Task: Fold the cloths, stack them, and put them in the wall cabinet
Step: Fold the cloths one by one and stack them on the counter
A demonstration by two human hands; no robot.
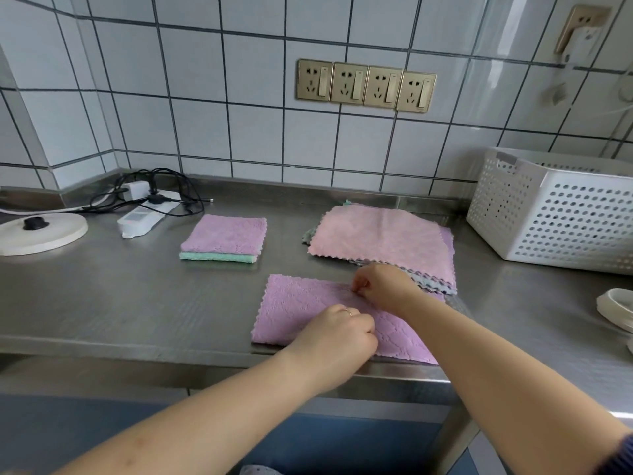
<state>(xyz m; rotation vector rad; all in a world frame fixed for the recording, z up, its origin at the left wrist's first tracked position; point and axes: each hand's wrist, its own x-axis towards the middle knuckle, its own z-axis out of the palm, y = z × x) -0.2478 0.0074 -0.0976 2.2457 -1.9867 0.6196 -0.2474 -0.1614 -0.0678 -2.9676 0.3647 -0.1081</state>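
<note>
a purple cloth [301,310], folded into a long strip, lies at the front edge of the steel bench [102,303], and both hands are on it. the left hand [339,332] sits on the strip's near middle with its fingers curled in, its grip pinching the fabric; a ring shows on one finger. the right hand [380,284] is at the strip's far edge, fingertips drawn together in a pinching grip on the cloth's border. just behind the right hand lies a loose pile of unfolded cloths [380,234], a pink one on top with grey and purple edges showing beneath. to the left of that pile, well apart from the hands, stands a small stack of folded cloths [224,238], purple over green. a white perforated basket [555,214] stands at the right end of the bench, a power strip [144,217] with black cables at the back left, and a row of sockets [365,85] on the tiled wall.
</note>
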